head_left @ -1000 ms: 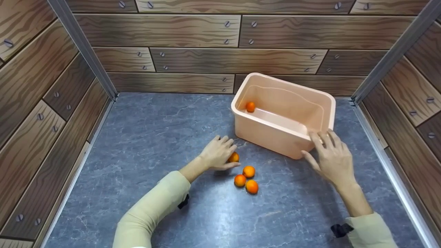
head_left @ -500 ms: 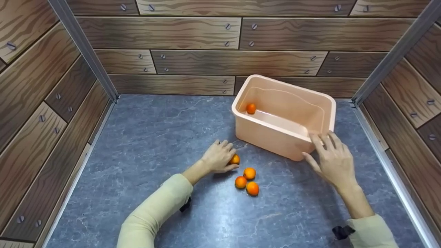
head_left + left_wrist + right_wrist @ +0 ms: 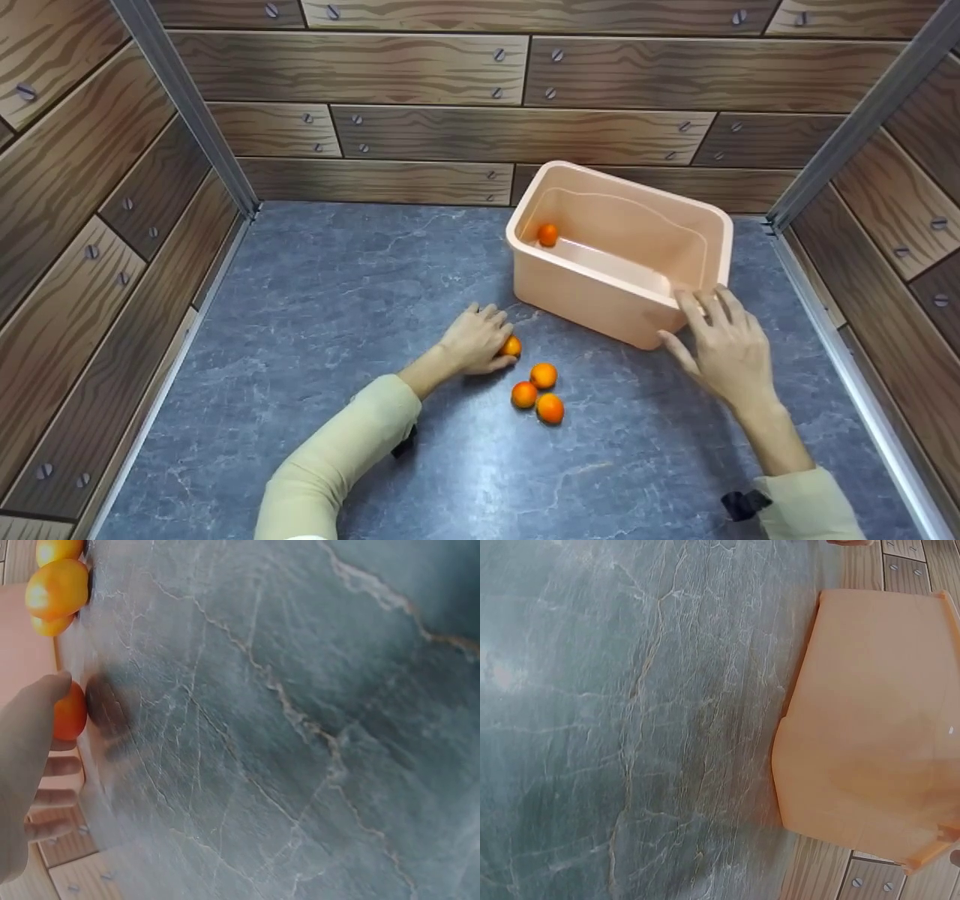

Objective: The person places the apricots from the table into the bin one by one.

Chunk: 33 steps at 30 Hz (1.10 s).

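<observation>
a blue-grey marbled desk [image 3: 337, 277] is spreading before me, wood-plank-patterned walls [image 3: 427, 135] enclosing it. a small, round, glossy orange fruit [image 3: 512, 346] is sitting at the desk's surface near three similar orange fruits [image 3: 544, 376], while another orange fruit [image 3: 547, 235] is lying inside a peach, open-topped plastic bin [image 3: 577, 296]. my left hand [image 3: 476, 343] is pinching the first fruit; my right hand [image 3: 724, 349], fingers loosely spread, is resting at the bin's near corner.

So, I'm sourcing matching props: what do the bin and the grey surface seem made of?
The bin looks like moulded plastic, smooth and satin, given its rounded rim and uniform peach colour. The grey surface is veined, with glossy glare: stone or printed laminate, can't tell.
</observation>
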### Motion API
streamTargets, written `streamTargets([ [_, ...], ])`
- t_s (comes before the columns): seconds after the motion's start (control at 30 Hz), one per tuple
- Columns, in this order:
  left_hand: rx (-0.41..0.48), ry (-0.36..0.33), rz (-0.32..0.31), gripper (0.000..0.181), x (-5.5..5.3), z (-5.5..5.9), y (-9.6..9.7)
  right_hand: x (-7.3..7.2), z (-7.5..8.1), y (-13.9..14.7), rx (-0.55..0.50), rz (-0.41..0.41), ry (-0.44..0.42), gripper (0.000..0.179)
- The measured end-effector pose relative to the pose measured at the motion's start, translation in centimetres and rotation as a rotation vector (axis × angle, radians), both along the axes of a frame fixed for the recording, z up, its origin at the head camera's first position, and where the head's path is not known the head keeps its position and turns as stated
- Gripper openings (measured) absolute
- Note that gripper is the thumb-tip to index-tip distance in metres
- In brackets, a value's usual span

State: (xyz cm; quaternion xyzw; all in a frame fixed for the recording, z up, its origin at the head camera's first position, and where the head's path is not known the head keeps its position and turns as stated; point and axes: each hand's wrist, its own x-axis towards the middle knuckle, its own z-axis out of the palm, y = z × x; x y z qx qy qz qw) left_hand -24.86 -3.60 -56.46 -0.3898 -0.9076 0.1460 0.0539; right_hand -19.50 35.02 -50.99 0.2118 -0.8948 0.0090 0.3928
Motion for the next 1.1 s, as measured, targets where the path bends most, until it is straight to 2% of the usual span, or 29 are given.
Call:
streamTargets([
  [0.27,0.023,0.000,-0.012,0.063,-0.2,0.2,-0.3,0.0,0.0,0.0,0.004,-0.005,-0.001,0.074],
  [0.57,0.096,0.010,-0.024,0.061,-0.2,1.0,-0.2,0.1,0.0,0.0,-0.002,-0.002,-0.014,0.072],
  [0.87,0.188,0.042,-0.046,0.057,-0.4,2.4,0.2,0.1,-0.2,0.0,-0.004,-0.003,-0.011,0.072],
  [1.1,0.233,0.106,-0.066,0.057,-0.7,3.9,0.3,0.1,-0.2,-0.1,-0.016,0.000,-0.003,0.071],
])
